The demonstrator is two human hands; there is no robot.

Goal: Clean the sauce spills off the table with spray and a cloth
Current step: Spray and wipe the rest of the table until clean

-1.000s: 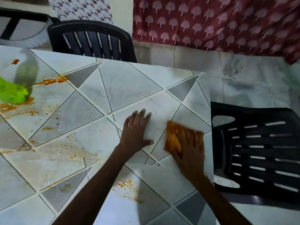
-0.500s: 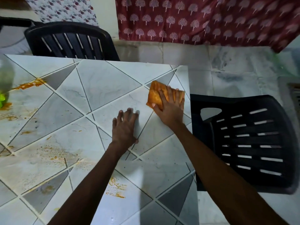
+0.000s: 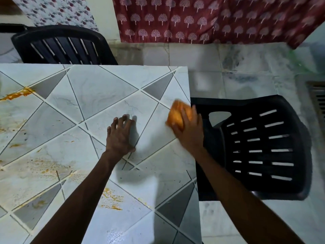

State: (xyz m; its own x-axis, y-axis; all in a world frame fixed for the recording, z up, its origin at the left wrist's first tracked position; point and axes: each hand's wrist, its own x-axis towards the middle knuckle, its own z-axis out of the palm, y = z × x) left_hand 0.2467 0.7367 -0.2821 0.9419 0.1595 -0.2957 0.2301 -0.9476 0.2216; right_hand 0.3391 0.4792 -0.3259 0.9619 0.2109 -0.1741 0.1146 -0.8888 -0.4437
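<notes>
An orange cloth (image 3: pixel 176 114) lies bunched at the right edge of the tiled table (image 3: pixel 98 95), blurred by motion. My right hand (image 3: pixel 189 128) is on top of it, fingers over the cloth, pressing it to the tabletop. My left hand (image 3: pixel 121 134) rests on the table to the left of the cloth, fingers spread with their tips on the tile. Orange sauce spills show at the far left (image 3: pixel 16 95), in the left middle (image 3: pixel 47 169) and near my left forearm (image 3: pixel 111 199). No spray bottle is in view.
One black plastic chair (image 3: pixel 260 147) stands right against the table's right edge, below the cloth. Another black chair (image 3: pixel 61 45) stands behind the table's far edge. A red patterned curtain (image 3: pixel 202 20) hangs over the marble floor (image 3: pixel 237 67) at the back.
My right hand has swept the cloth from the table's far right part toward the right edge. My left hand stays on the table, its fingers now more spread. The view shifted right.
</notes>
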